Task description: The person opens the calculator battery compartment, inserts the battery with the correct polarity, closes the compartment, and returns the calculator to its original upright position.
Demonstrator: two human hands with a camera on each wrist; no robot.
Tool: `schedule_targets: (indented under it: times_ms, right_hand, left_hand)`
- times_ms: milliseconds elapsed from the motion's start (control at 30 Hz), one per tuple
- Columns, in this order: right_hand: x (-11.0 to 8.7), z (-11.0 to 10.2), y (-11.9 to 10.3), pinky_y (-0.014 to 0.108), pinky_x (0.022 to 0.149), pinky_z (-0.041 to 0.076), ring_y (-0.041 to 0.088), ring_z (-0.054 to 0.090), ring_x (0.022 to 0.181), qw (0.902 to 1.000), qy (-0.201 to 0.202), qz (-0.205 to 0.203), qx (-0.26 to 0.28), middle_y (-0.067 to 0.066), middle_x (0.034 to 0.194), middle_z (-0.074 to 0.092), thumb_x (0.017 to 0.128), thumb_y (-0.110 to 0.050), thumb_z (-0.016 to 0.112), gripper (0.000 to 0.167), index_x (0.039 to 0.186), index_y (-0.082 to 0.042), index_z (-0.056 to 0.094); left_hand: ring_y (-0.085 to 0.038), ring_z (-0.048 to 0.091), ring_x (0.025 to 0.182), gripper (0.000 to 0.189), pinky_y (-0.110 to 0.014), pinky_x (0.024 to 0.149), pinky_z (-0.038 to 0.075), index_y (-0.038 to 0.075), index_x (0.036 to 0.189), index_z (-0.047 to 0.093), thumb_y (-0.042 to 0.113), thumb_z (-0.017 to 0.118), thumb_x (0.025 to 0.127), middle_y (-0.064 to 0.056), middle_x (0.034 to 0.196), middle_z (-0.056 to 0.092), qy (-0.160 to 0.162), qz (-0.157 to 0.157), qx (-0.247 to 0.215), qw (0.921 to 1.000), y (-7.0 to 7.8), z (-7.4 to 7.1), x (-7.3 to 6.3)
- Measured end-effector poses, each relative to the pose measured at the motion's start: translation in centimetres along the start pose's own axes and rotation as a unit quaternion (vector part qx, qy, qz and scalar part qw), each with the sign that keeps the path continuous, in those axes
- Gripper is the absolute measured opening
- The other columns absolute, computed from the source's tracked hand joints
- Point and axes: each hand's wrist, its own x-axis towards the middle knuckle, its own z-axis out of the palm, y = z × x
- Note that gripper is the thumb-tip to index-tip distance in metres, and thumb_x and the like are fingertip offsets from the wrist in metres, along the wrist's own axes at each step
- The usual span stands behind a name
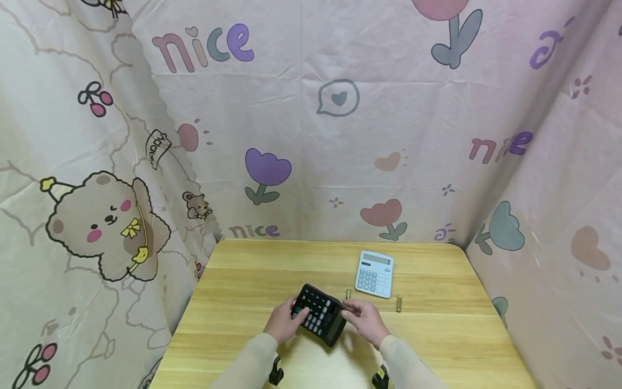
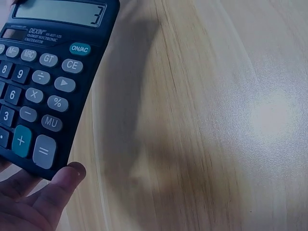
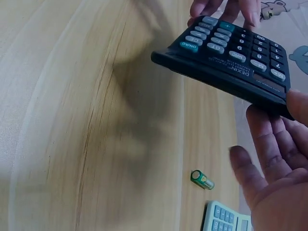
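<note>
DEXIN: one black rectangular plastic calculator (image 2: 45, 91)
Grip: your left hand (image 1: 284, 322) and right hand (image 1: 366, 321) pinch it
Right of it: one pale-blue rectangular calculator (image 1: 374, 274), far; two cylindrical metallic batteries (image 1: 399, 303)

On the black calculator (image 2: 50, 86) I read "DEXIN" and keys (image 2: 34, 95) "ON/AC", "GT", "CE", "MU"; behind the far edge of the worktop (image 1: 252, 275), the curtain (image 1: 311, 135) said "nice".

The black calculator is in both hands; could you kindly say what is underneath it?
Below the raised black calculator are the wooden table and a shadow. The left hand and right hand partly reach under its edges. Its underside faces away, so it cannot be seen.
</note>
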Motion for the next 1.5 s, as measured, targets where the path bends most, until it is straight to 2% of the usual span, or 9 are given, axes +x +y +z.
schedule_targets:
  times_ms: [200, 333, 467, 600, 733, 1000, 1200, 1333, 1500]
  right_hand:
    - [-0.3, -0.2, -0.1, 0.029, 0.074, 0.058, 0.019, 0.066, 0.090, 0.9986, -0.027, 0.009, 0.045, 0.016, 0.109, 0.068, 0.091, -0.019, 0.065, 0.039, 0.122, 0.004, 0.061]
    - [-0.5, -0.4, 0.0, 0.037, 0.072, 0.059, 0.020, 0.066, 0.087, 0.9965, -0.033, 0.013, 0.075, 0.020, 0.113, 0.066, 0.091, -0.017, 0.065, 0.040, 0.124, 0.005, 0.059]
    - [-0.5, -0.6, 0.0, 0.042, 0.072, 0.058, 0.021, 0.065, 0.084, 0.9964, -0.032, 0.010, 0.077, 0.016, 0.101, 0.069, 0.090, -0.018, 0.067, 0.041, 0.124, 0.003, 0.060]
    - [-0.5, -0.6, 0.0, 0.037, 0.070, 0.058, 0.020, 0.065, 0.083, 0.9967, -0.033, 0.005, 0.074, 0.011, 0.095, 0.069, 0.089, -0.019, 0.068, 0.041, 0.123, 0.001, 0.061]
    - [-0.6, -0.7, 0.0, 0.032, 0.069, 0.058, 0.023, 0.066, 0.084, 0.9959, -0.037, 0.004, 0.083, 0.015, 0.100, 0.070, 0.089, -0.017, 0.067, 0.041, 0.125, 0.002, 0.060]
    - [-0.9, -0.7, 0.1, 0.045, 0.076, 0.057, 0.040, 0.067, 0.083, 0.9900, -0.058, 0.019, 0.127, 0.025, 0.114, 0.064, 0.091, -0.011, 0.065, 0.043, 0.129, 0.006, 0.055]
    - [-1.0, -0.7, 0.1, 0.044, 0.074, 0.058, 0.035, 0.069, 0.084, 0.9918, -0.051, 0.024, 0.114, 0.023, 0.116, 0.064, 0.090, -0.013, 0.065, 0.044, 0.130, 0.003, 0.056]
    - [-1.2, -0.8, -0.2, 0.049, 0.076, 0.057, 0.040, 0.067, 0.088, 0.9912, -0.052, 0.025, 0.119, 0.024, 0.119, 0.063, 0.091, -0.013, 0.065, 0.041, 0.128, 0.003, 0.057]
    - [-1.2, -0.9, 0.1, 0.050, 0.077, 0.056, 0.040, 0.067, 0.091, 0.9908, -0.052, 0.030, 0.121, 0.023, 0.116, 0.065, 0.091, -0.015, 0.065, 0.038, 0.125, 0.003, 0.061]
  left_hand:
    - [-0.034, 0.058, 0.110, 0.064, -0.055, 0.092, 0.048, 0.010, 0.140, 0.046, 0.052, 0.054, 0.093, -0.018, 0.123, 0.060, 0.000, -0.009, -0.002, 1.0000, 0.1, 0.0, -0.2]
    - [-0.034, 0.058, 0.110, 0.067, -0.055, 0.092, 0.048, 0.011, 0.138, 0.049, 0.059, 0.050, 0.092, -0.019, 0.124, 0.059, -0.001, -0.020, -0.008, 0.9998, 0.2, 0.0, -0.2]
    - [-0.037, 0.055, 0.115, 0.070, -0.056, 0.094, 0.046, 0.011, 0.135, 0.051, 0.065, 0.044, 0.091, -0.020, 0.129, 0.056, -0.005, -0.028, -0.018, 0.9994, 0.3, -0.1, -0.1]
    - [-0.039, 0.052, 0.119, 0.077, -0.056, 0.097, 0.045, 0.005, 0.136, 0.051, 0.067, 0.040, 0.092, -0.022, 0.134, 0.053, -0.010, -0.030, -0.023, 0.9992, 0.5, -0.3, -0.2]
    - [-0.040, 0.051, 0.121, 0.080, -0.056, 0.099, 0.043, -0.001, 0.135, 0.050, 0.065, 0.037, 0.093, -0.023, 0.134, 0.053, -0.011, -0.030, -0.032, 0.9990, 0.7, -0.4, -0.3]
    - [-0.038, 0.055, 0.115, 0.071, -0.055, 0.095, 0.045, 0.003, 0.124, 0.059, 0.063, 0.037, 0.095, -0.018, 0.122, 0.061, -0.013, -0.022, -0.028, 0.9993, 1.2, -0.5, -0.3]
    - [-0.039, 0.053, 0.119, 0.075, -0.056, 0.098, 0.043, 0.002, 0.128, 0.057, 0.065, 0.036, 0.094, -0.020, 0.126, 0.060, -0.013, -0.031, -0.027, 0.9991, 1.5, -0.4, -0.3]
    - [-0.031, 0.060, 0.104, 0.068, -0.050, 0.086, 0.050, 0.008, 0.115, 0.062, 0.067, 0.036, 0.093, -0.014, 0.113, 0.064, -0.019, -0.035, -0.020, 0.9990, 1.8, -0.5, -0.3]
    - [-0.019, 0.057, 0.086, 0.059, -0.041, 0.073, 0.049, 0.012, 0.100, 0.061, 0.066, 0.037, 0.093, -0.003, 0.093, 0.064, -0.022, -0.030, -0.015, 0.9992, 2.2, -0.7, -0.4]
